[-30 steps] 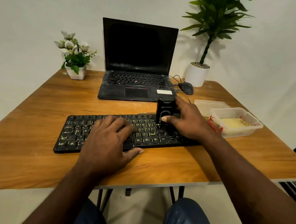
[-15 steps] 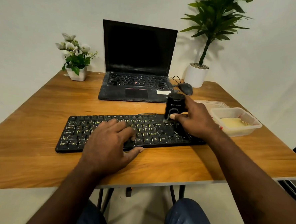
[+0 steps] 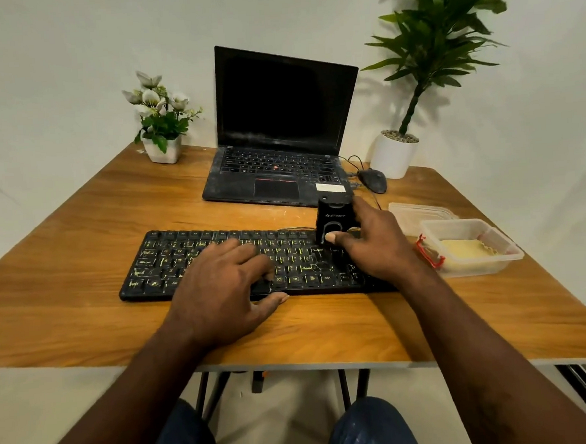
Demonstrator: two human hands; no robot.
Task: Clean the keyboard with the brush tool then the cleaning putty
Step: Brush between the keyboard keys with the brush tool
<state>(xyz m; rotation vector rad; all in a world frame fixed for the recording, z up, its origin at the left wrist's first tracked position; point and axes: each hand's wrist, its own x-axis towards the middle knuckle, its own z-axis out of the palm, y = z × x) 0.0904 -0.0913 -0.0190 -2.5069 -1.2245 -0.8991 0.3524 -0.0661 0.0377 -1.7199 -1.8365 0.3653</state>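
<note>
A black keyboard [image 3: 170, 263] with yellowish dusty key legends lies across the wooden table [image 3: 85, 330]. My left hand [image 3: 220, 288] rests flat on its middle keys, fingers spread and thumb on the table in front. My right hand [image 3: 375, 244] grips a black block-shaped brush tool [image 3: 334, 216], thumb on its front face, and holds it upright on the keyboard's upper right keys. The bristles are hidden beneath it. A clear plastic tub [image 3: 471, 245] with yellow cleaning putty [image 3: 464, 249] stands just right of the keyboard.
A dusty open laptop [image 3: 280, 154] sits behind the keyboard, with a black mouse [image 3: 373, 179] and cable to its right. The tub's lid [image 3: 418, 210] lies behind the tub. A small flower pot [image 3: 160, 127] and a tall potted plant [image 3: 397, 150] stand at the back corners.
My right hand slid the brush tool right along the upper key rows, then back left a little. My left hand has stayed on the middle keys.
</note>
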